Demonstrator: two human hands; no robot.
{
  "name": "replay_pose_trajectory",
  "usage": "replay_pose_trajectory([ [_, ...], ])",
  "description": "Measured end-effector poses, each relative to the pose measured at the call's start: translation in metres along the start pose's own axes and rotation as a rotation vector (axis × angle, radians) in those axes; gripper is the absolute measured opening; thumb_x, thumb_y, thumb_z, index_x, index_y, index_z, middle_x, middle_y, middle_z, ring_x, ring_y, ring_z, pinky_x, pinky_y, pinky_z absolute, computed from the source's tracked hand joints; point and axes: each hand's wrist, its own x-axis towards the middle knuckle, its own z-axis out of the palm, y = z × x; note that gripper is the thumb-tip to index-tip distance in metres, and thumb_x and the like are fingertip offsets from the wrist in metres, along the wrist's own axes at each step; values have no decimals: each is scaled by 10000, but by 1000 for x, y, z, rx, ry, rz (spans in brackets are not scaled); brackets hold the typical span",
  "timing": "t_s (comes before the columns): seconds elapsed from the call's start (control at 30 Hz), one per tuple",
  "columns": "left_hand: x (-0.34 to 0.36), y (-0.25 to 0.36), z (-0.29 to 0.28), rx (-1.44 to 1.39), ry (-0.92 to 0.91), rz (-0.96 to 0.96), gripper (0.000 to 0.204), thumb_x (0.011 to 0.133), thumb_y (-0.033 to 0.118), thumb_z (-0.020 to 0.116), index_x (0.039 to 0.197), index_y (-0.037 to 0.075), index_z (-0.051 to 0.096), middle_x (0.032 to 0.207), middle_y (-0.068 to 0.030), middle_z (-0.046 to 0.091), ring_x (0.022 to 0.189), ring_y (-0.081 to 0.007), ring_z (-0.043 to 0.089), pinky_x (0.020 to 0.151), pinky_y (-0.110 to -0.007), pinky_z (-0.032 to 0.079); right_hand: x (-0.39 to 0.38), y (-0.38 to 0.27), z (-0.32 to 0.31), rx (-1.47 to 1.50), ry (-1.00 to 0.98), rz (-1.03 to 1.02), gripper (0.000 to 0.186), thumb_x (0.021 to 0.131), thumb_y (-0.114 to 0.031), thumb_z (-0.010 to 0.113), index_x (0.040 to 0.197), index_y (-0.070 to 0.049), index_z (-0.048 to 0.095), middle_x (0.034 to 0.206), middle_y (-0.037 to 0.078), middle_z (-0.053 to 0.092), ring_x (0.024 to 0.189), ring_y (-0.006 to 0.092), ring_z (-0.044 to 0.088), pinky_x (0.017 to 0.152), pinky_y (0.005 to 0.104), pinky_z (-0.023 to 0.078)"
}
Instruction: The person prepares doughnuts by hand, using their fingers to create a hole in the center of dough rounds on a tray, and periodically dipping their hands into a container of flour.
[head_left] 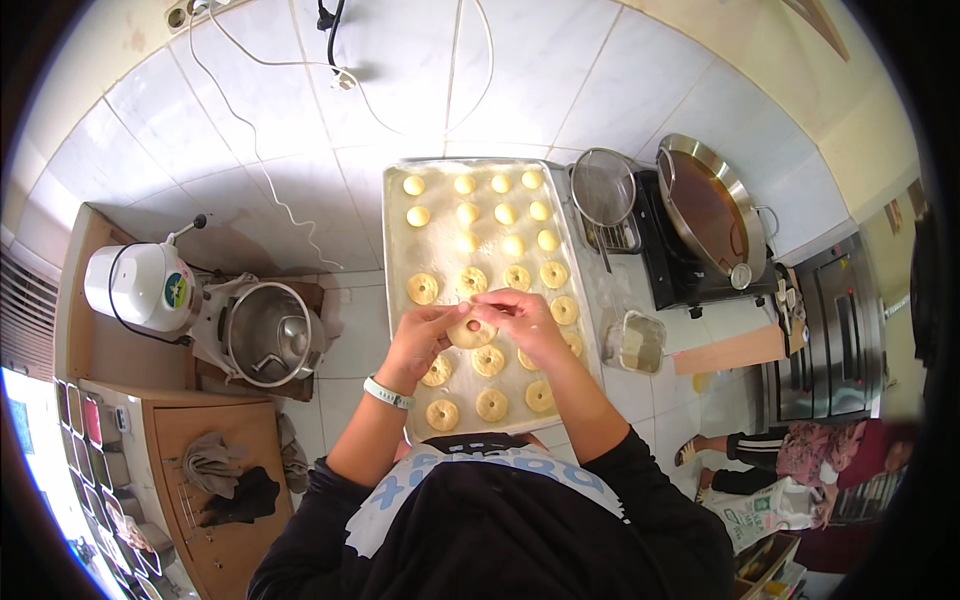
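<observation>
Over the middle of a large metal baking tray [430, 243], a raw dough ring [473, 338] is held between my two hands. My left hand [424, 338] pinches its left side, with a pale band on that wrist. The fingers of my right hand [522, 322] are closed on its upper right edge. Several flattened dough rings [491, 404] with small holes lie on the tray's near half and middle. Round dough balls [467, 213] sit in rows on the far half. My right forearm partly hides some rings on the right side.
A stand mixer [150, 290] with a steel bowl [270, 335] stands at the left. On the right are a mesh strainer [603, 187], a wide pan of brown liquid [705, 210] on a black stove [665, 255], and a clear plastic tub [636, 342]. Another person [820, 455] is at the lower right.
</observation>
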Motion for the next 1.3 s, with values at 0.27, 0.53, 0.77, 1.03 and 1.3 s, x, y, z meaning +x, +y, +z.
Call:
replay_pose_trajectory([
  [0.27, -5, 3, 4, 5, -34, -36, 330, 855, 194, 649, 1020, -87, 600, 911, -110, 656, 804, -160, 638, 725, -266, 512, -2, 3, -1, -50, -4, 2, 279, 814, -62, 665, 1067, 46, 620, 964, 66, 655, 895, 126, 612, 792, 237, 485],
  [0.53, 1, 1, 0, 30, -53, -95, 298, 846, 203, 660, 973, -66, 639, 908, -102, 658, 815, -155, 635, 727, -263, 507, -3, 4, -5, -115, -36, 38, 302, 809, -65, 665, 1090, 33, 615, 993, 61, 640, 870, 106, 603, 795, 234, 477],
  [0.77, 7, -5, 1, 152, -75, -80, 294, 830, 185, 678, 1001, -52, 644, 898, -98, 663, 793, -149, 636, 721, -259, 504, 4, 9, -12, -255, -211, -27, 327, 812, -48, 642, 1136, -13, 606, 987, 40, 636, 874, 111, 609, 792, 233, 471],
  [1.03, 5, 3, 16, 76, -64, -33, 319, 831, 186, 676, 994, -84, 628, 899, -124, 660, 803, -169, 644, 725, -272, 513, 3, 4, -23, -51, -88, 53, 356, 791, -50, 661, 1144, -52, 617, 983, 53, 628, 892, 108, 582, 767, 246, 461],
  [1.3, 15, -3, 12, 81, -87, -47, 318, 832, 220, 676, 958, -70, 638, 898, -118, 660, 804, -179, 648, 741, -287, 520, 6, -4, -22, -168, -75, -3, 300, 801, -60, 660, 1100, -44, 641, 945, 49, 622, 877, 125, 575, 785, 253, 459],
])
